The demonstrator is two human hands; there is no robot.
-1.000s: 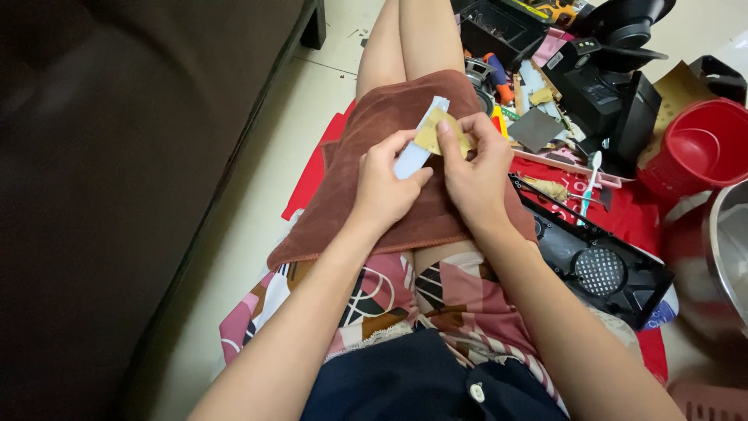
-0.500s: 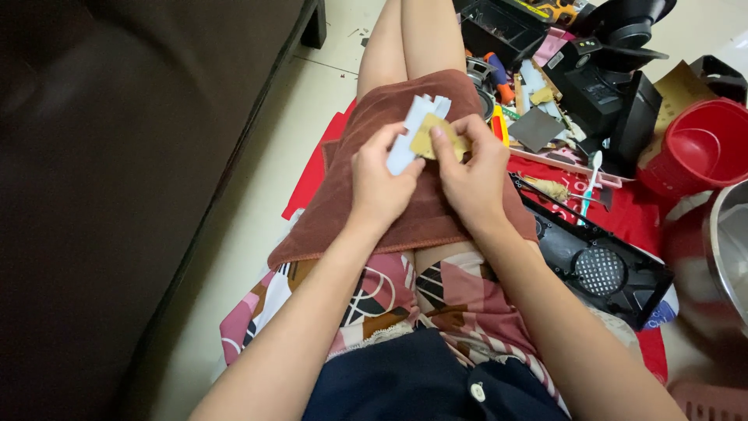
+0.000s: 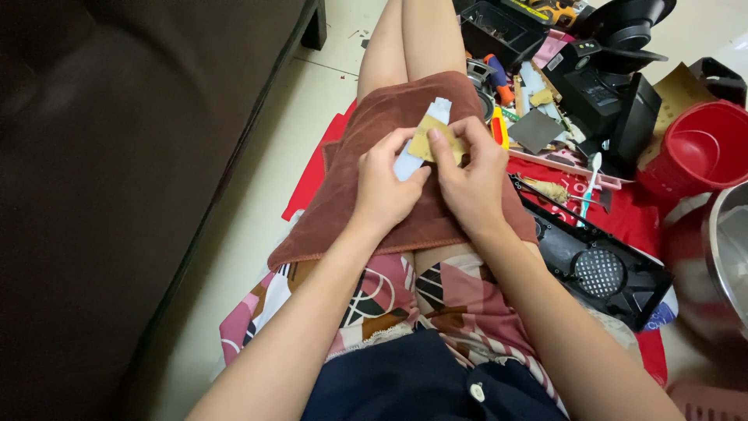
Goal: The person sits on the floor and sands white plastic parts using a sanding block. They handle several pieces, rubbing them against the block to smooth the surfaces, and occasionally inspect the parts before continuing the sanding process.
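Note:
Over a brown towel (image 3: 393,226) spread on my lap, my left hand (image 3: 383,187) grips a small pale-blue and white plastic part (image 3: 408,162) by its lower end. Its notched white top sticks out above my fingers. My right hand (image 3: 470,175) presses a tan piece of sandpaper (image 3: 427,142) against the part with the forefinger and thumb. Both hands touch each other above my thighs.
A dark sofa (image 3: 117,171) fills the left side. On a red mat (image 3: 623,210) to the right lie a black grille panel (image 3: 596,265), a toothbrush (image 3: 590,183), black appliance parts (image 3: 608,86), a red bucket (image 3: 701,148) and a metal bowl (image 3: 728,249).
The sandpaper under my right fingers has slid along the part, and the part has shifted slightly up and down between my hands. My arms stay over the lap.

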